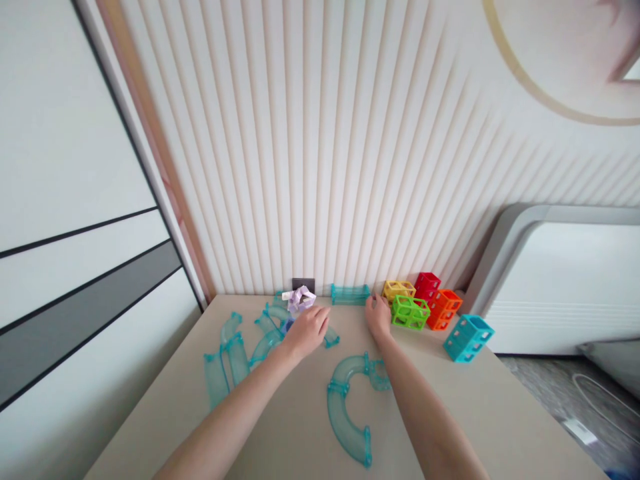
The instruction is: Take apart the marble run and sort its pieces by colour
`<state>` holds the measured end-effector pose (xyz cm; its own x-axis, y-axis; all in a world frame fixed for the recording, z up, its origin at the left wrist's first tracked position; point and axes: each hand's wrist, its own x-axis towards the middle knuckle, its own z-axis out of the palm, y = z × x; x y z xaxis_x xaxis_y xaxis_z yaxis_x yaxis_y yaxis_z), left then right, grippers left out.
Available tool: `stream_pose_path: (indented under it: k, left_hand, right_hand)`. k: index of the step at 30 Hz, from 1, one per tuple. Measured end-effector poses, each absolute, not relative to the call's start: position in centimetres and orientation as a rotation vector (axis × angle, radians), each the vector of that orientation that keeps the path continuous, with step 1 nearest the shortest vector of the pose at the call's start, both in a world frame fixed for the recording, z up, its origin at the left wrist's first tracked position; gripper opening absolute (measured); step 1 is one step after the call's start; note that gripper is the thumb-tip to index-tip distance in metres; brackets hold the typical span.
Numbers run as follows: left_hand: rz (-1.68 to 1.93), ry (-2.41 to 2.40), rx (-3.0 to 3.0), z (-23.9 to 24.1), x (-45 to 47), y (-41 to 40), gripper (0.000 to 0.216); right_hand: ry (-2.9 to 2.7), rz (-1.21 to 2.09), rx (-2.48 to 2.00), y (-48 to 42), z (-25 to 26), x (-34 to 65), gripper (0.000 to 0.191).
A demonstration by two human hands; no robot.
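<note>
R hand (379,317) by the straight tube (350,295), L hand (307,330) over a curved tube (332,339).
Straight tube's at the table's (295,420) far edge, prob. set there so the wall (300,167) backs it; R fingertips at its R end, but can't tell if pinching or just touching. L fingers curled, hiding part of the curved tube; grip or no grip, can't tell. Blocks (410,312) bunched off R, maybe for elbow room. R forearm cuts off a short bend (379,377); purple thing (301,299) behind L hand's too small to ID.
</note>
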<state>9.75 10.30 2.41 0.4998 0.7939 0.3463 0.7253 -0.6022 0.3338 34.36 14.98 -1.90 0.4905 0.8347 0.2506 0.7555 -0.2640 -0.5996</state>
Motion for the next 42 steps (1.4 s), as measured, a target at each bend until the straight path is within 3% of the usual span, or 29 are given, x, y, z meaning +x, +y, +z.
stream_pose_path:
  k: [5,12,17,22,30,42]
  left_hand:
    - [1.026,1.148,2.847,0.9,-0.2,3.1,0.029]
    - [0.989,1.560,2.867,-1.4,-10.5,-1.3,0.033]
    - [0.872,1.619,2.867,-2.9,-11.4,-2.6,0.046]
    - [0.800,1.596,2.895,-3.5,-11.2,-2.8,0.042]
    - [0.827,1.582,2.905,-4.0,-11.4,-2.6,0.034]
    - [0.939,1.321,2.961,-4.5,-10.9,-2.3,0.027]
  right_hand:
    - [-1.298,0.148,-1.971,14.2,-0.1,35.6,0.054]
    - [-1.497,0.264,-1.791,10.4,3.0,35.8,0.052]
    - [-1.714,0.322,-1.727,1.9,2.1,34.2,0.039]
    - [-2.049,0.236,-1.997,-5.6,-0.8,32.0,0.056]
    - [-2.079,0.050,-1.913,-4.4,-1.7,25.5,0.038]
    - [-2.314,0.106,-1.226,-6.2,-0.8,24.9,0.027]
